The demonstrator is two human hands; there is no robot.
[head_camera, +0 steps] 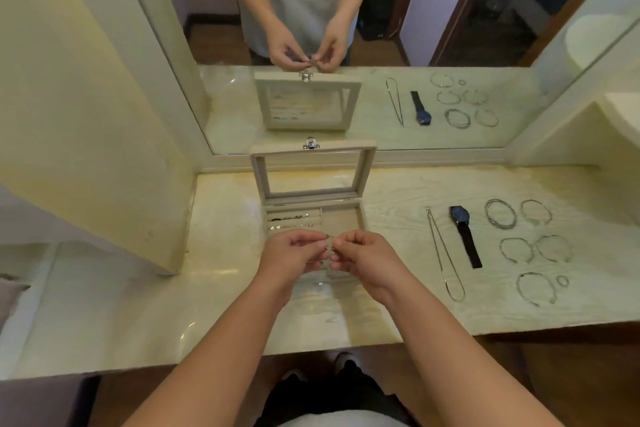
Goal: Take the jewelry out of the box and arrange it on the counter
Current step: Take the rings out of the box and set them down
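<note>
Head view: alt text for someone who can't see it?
Left hand and right hand pinch a ring above the open box on a counter. Right of it lie a necklace, a watch and several bracelets.

No writing could be read.
The watch dial was too small and blurred to give any brand or numerals. The shirt reflected in the mirror bore only a cartoon sheep outline, not lettering. The clasp on the box lid was too small to show any legible mark.
</note>
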